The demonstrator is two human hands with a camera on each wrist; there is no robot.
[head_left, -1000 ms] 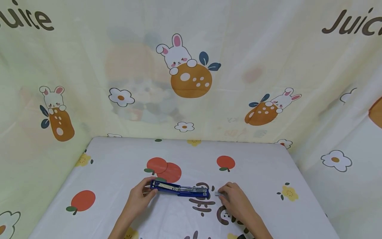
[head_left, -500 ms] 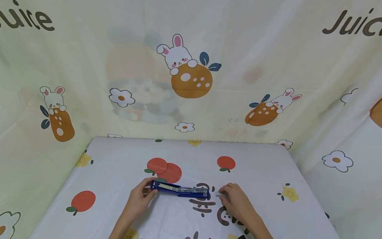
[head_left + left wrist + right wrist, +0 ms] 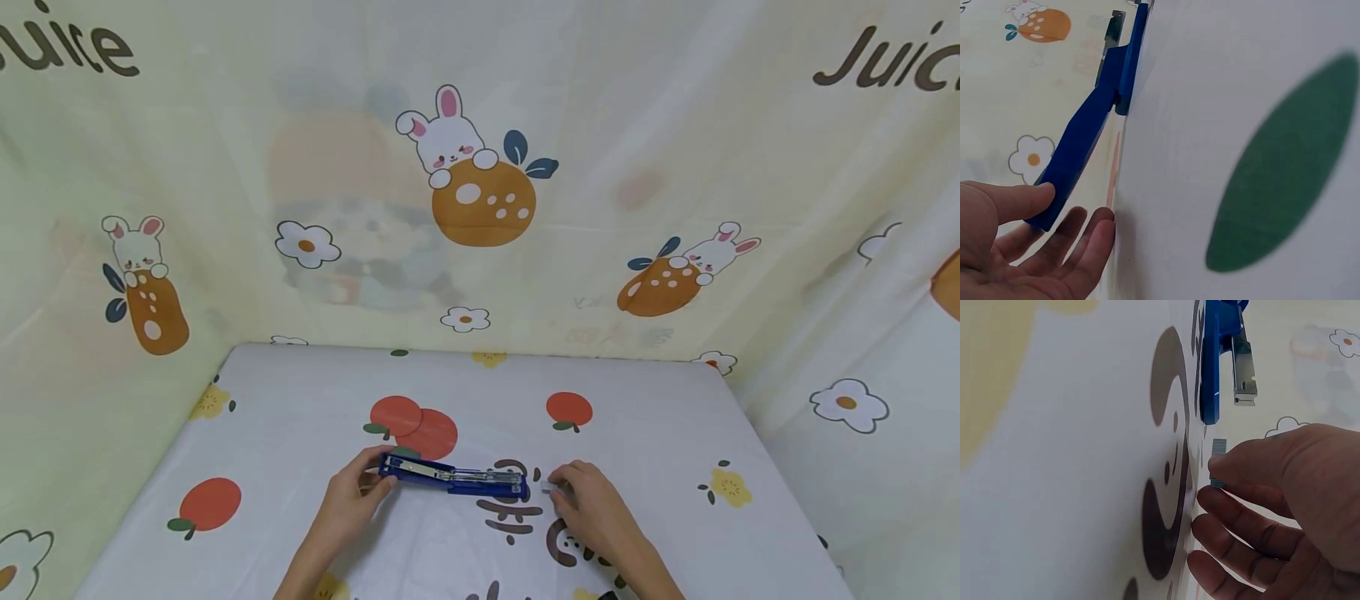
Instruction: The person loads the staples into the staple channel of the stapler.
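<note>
A blue stapler (image 3: 487,482) lies opened out on the table, its metal staple channel (image 3: 1244,365) exposed. My left hand (image 3: 354,493) pinches the end of its raised top arm (image 3: 1075,150) between thumb and fingers, holding that end up off the tabletop. To the right of the stapler, my right hand (image 3: 592,504) pinches a short grey strip of staples (image 3: 1219,447) between thumb and index finger. The strip sticks out toward the stapler's base end, with a small gap between them. The other right fingers hang loosely curled close to the tabletop.
The table (image 3: 300,383) wears a white cloth printed with fruit, flowers and dark lettering. A hanging curtain (image 3: 360,283) with rabbit prints surrounds its back and sides. A small black object (image 3: 608,596) shows at the bottom edge beside the right forearm.
Both hands, the stapler and the strip of staples keep their places. Only a very slight shift of the head view shows.
</note>
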